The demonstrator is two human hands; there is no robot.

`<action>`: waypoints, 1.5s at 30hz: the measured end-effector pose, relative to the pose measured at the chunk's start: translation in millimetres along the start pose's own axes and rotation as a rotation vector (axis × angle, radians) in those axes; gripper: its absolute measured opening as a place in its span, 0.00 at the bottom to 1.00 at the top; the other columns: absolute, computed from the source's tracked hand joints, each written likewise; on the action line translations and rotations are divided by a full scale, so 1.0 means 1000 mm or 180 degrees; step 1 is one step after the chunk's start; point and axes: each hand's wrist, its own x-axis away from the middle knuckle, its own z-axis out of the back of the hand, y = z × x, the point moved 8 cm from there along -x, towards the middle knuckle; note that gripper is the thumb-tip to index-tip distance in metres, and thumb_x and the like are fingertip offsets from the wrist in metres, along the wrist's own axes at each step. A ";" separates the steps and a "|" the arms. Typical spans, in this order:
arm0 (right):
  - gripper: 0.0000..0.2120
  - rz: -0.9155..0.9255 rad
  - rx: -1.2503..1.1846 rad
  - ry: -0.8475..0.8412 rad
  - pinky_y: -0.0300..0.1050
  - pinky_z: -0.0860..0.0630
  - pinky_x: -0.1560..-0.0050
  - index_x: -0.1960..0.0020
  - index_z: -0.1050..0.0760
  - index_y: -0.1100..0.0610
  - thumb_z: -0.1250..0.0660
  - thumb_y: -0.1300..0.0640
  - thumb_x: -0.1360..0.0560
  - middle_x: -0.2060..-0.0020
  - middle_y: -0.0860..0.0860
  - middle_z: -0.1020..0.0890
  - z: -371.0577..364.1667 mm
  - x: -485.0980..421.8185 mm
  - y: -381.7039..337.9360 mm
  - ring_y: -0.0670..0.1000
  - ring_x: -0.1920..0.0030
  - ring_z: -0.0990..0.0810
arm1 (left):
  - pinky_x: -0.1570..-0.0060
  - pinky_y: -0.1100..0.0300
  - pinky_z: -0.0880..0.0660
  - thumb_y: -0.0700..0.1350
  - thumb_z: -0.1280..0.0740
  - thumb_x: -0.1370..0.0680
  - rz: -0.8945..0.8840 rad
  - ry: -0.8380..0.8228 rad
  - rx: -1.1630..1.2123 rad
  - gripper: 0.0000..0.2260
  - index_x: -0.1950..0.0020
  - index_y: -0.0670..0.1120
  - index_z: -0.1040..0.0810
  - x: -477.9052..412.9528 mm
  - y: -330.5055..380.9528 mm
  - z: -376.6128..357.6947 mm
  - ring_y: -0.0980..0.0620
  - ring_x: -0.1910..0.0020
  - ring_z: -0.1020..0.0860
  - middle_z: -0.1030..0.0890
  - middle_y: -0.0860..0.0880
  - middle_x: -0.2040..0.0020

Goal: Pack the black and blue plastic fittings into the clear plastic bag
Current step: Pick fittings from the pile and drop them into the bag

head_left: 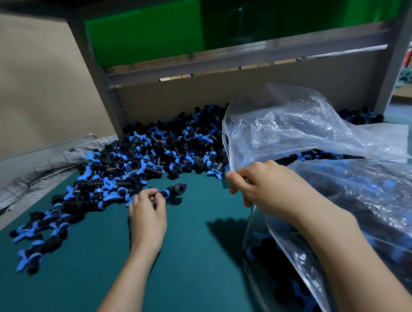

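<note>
Far left: crumpled grey quilted cloth (44, 166) at the edge of the dark green table mat (192, 261).

Left to centre: large loose heap of black and blue plastic fittings (153, 153) spread over the mat, back to the cardboard wall. Judgement: the bulk is unpacked, so most of the job is left.

Left hand (147, 218): at the heap's near edge, fingers curled and closed round one black fitting with a blue collar (171, 191), thumb and fingertips pinching it. The fitting looks just lifted or about to be; I cannot tell if it is clear of the mat.

Right hand (260, 189): thumb and fingers pinched together on the rim of the crinkled clear plastic bag (293, 131), holding its mouth up and open toward the heap. What is inside is unclear; the dark shapes may be the heap showing through.

Far right: second clear plastic bag (377, 208) under the right forearm, already holding many fittings. So some packing is done.
</note>
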 end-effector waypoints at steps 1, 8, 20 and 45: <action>0.22 0.0003 0.0009 -0.0025 0.43 0.24 0.57 0.58 0.20 0.48 0.47 0.39 0.19 0.70 0.43 0.17 -0.001 0.000 0.000 0.45 0.62 0.19 | 0.51 0.53 0.27 0.48 0.39 0.18 0.0037 -0.0084 0.0425 0.05 0.45 0.50 0.26 0.005 0.001 0.000 0.48 0.50 0.26 0.23 0.48 0.48; 0.12 0.0067 0.0132 -0.0327 0.50 0.24 0.47 0.39 0.28 0.43 0.42 0.43 0.19 0.52 0.45 0.19 -0.011 -0.002 0.002 0.52 0.50 0.22 | 0.63 0.71 0.31 0.45 0.37 0.19 0.0200 -0.0410 0.1859 0.04 0.49 0.51 0.22 0.052 0.026 -0.009 0.61 0.63 0.26 0.22 0.59 0.62; 0.09 0.0125 0.0263 -0.0488 0.51 0.24 0.46 0.42 0.23 0.46 0.38 0.48 0.19 0.52 0.47 0.19 -0.017 -0.002 0.003 0.51 0.50 0.22 | 0.64 0.72 0.31 0.43 0.36 0.19 -0.0101 -0.0683 0.2259 0.05 0.50 0.51 0.21 0.072 0.059 -0.014 0.63 0.68 0.29 0.22 0.64 0.66; 0.14 0.0220 0.0367 -0.0530 0.52 0.25 0.53 0.47 0.22 0.52 0.45 0.50 0.16 0.58 0.51 0.19 -0.018 -0.002 0.002 0.53 0.57 0.23 | 0.59 0.72 0.28 0.48 0.38 0.18 -0.0026 -0.0756 0.2037 0.09 0.53 0.48 0.20 0.069 0.054 -0.016 0.64 0.63 0.24 0.20 0.61 0.65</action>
